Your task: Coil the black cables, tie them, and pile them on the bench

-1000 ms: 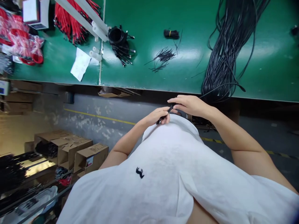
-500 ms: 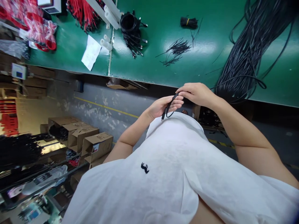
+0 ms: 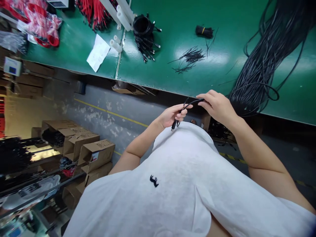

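Here, L hand [image 3: 174, 115], palm partly up, & R hand [image 3: 217, 106], back up, both grip blk cable [image 3: 193, 101].

a glossy green tabletop [image 3: 158, 65] spans the upper view, crossed by a pale, rough-edged seam [image 3: 119, 62] and catching whitish glare. below lies a worn grey floor [image 3: 130, 107], blotched with pale patches and marked by a thin yellow line [image 3: 111, 112]; yellow-and-black striped tape [image 3: 233, 158] shows at right. open brown cardboard boxes [image 3: 103, 149] sit at left, near dark metal rails [image 3: 49, 191], with warm yellowish light behind.
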